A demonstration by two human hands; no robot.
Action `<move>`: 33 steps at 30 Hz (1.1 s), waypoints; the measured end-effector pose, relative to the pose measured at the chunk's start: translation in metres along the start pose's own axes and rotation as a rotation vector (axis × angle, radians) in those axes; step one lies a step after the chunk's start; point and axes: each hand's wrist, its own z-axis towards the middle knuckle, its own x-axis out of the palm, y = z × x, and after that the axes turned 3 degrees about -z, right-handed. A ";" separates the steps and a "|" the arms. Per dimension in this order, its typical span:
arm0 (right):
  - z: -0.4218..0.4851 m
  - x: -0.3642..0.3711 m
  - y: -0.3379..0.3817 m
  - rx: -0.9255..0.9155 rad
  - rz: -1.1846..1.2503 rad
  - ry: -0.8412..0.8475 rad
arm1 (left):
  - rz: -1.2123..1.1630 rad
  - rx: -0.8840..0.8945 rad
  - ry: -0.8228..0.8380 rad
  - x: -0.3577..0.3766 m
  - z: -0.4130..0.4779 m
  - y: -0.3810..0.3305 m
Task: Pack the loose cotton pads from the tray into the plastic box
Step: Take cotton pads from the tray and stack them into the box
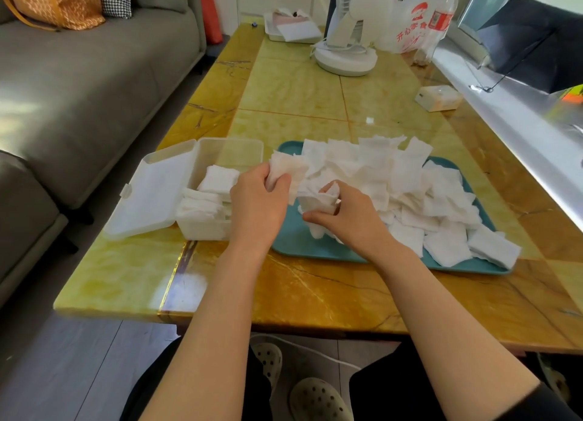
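In the head view at mid-frame, the left grip point(257, 200) pinches a bunch of cotton pads point(394, 181) and the right grip point(350, 215) curls round another wad, both over the tray point(293, 241). This looks like the gathering step. Next, a bunch must go left into the part-filled plastic box point(202, 228), whose lid is open.

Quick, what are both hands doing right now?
Left hand: fingers curled round a bunch of pads.
Right hand: fingers pinching pads over the tray.

Both hands point(303, 206) full of cotton pads point(410, 181) over tray point(303, 244)
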 end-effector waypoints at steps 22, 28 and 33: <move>0.000 -0.010 -0.002 0.103 0.147 -0.077 | -0.205 -0.180 0.154 -0.004 -0.002 -0.006; -0.003 -0.010 0.012 0.004 0.166 0.053 | -0.192 -0.246 0.337 0.004 -0.004 -0.006; -0.003 -0.011 0.008 -0.010 0.020 -0.035 | -0.140 -0.192 0.302 0.005 -0.003 -0.004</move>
